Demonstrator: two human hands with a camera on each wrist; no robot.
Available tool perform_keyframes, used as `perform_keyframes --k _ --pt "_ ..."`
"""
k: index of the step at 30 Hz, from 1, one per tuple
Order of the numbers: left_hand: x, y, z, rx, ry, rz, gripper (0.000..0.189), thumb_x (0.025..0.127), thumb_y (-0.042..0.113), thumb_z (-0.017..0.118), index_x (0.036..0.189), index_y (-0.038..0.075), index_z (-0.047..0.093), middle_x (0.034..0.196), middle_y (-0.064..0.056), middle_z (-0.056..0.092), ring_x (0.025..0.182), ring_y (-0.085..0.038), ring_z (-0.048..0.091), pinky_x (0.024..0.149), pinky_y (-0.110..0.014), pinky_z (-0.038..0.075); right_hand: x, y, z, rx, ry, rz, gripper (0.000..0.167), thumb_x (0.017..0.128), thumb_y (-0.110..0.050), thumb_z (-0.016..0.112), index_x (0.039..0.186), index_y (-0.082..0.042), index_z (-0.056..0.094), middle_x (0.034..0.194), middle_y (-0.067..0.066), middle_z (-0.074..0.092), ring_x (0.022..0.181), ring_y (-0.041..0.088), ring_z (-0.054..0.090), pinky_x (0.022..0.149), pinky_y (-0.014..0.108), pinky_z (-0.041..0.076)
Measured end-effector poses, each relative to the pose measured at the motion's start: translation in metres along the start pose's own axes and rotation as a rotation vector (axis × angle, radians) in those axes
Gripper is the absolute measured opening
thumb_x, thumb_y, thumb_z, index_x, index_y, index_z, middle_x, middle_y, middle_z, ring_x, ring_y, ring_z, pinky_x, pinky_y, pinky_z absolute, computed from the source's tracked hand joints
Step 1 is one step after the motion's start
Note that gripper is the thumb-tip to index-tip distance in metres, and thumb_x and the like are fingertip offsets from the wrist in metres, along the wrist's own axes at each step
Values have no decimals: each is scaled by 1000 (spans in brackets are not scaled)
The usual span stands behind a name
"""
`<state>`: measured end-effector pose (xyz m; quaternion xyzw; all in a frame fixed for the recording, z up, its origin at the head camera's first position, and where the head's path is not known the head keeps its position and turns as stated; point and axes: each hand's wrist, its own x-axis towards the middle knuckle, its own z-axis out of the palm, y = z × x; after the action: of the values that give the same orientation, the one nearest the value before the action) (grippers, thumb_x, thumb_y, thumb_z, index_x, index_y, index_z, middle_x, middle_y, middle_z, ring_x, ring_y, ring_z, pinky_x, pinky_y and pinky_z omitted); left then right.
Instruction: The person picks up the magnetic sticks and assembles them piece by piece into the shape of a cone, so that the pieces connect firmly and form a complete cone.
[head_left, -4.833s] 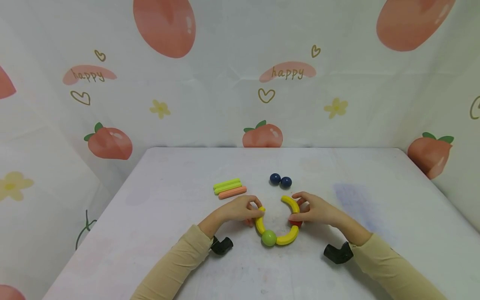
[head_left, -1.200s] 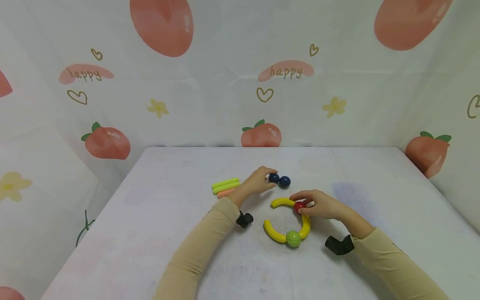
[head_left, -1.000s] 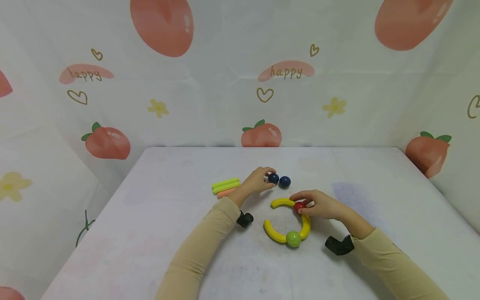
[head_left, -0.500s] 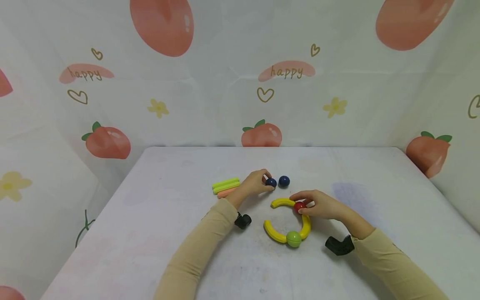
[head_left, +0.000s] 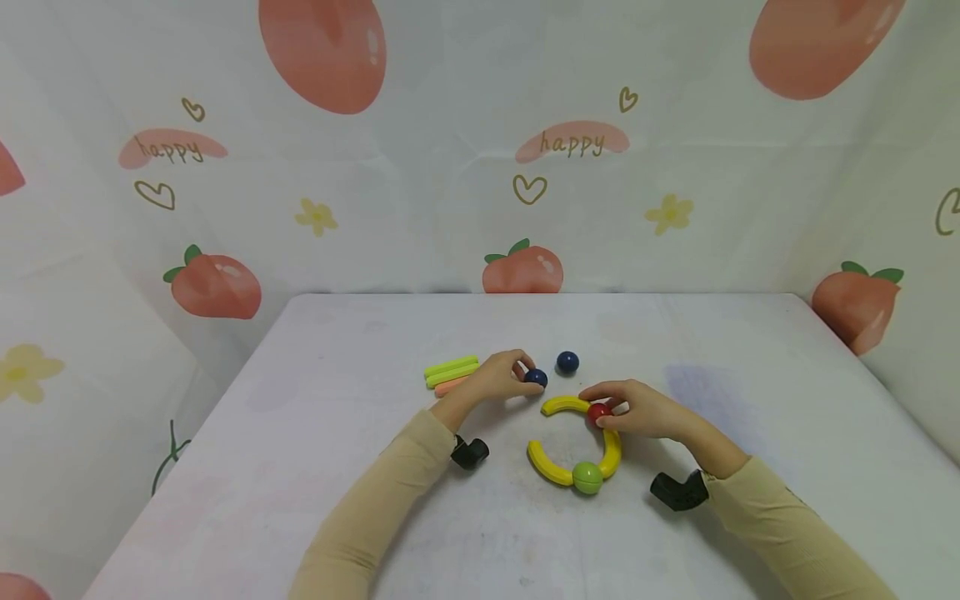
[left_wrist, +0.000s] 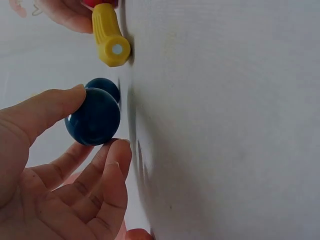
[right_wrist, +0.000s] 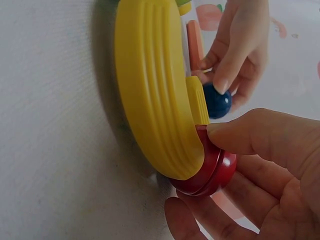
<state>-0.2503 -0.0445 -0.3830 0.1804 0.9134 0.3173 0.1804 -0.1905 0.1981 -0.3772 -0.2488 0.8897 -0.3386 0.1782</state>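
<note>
The left hand [head_left: 499, 377] pinches a blue ball [head_left: 536, 379] in its grip, now parted from the other blue ball [head_left: 567, 362] and nearer the unfilled gap in the arc of 3 yellow pieces [head_left: 550, 467] on the worktop [head_left: 480, 542]. The right hand [head_left: 636, 409] holds the arc's red ball [head_left: 597, 414].

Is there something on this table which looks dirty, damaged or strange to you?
Yes, one thing: the white table has a bluish patch, to the right of the right hand that holds the red ball. The surface around it is paler, so perhaps it is a stain. I see nothing spilled or broken.
</note>
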Motion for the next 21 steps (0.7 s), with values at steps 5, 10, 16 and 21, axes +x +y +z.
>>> perform_keyframes --k 5,10,16,21 --pt "-10 -2 0 -35 -30 -3 38 83 33 69 112 12 57 97 -5 58 79 -16 50 64 -22 42 0 1 0 -8 3 -12 38 89 -13 61 123 0 56 124 21 59 101 30 59 88 46 50" --pt "-20 -3 1 -66 -56 -3 38 83 35 69 111 13 57 94 -3 57 77 -16 52 63 -24 44 0 3 0 -5 3 11 38 89 -13 61 124 -1 56 125 20 58 103 30 58 88 44 51" --pt "-30 -4 2 -55 -85 5 36 82 36 69 109 14 58 94 -3 58 73 -15 53 61 -24 45 1 4 0 -4 6 23 37 88 -13 61 124 -3 57 125 20 58 104 31 58 89 44 51" --pt "-37 -5 3 -44 -96 40 35 83 34 69 109 13 58 92 -2 58 66 -12 54 58 -22 45 1 3 0 -1 1 11 38 89 -13 62 124 -2 56 125 20 58 103 31 58 88 43 51"
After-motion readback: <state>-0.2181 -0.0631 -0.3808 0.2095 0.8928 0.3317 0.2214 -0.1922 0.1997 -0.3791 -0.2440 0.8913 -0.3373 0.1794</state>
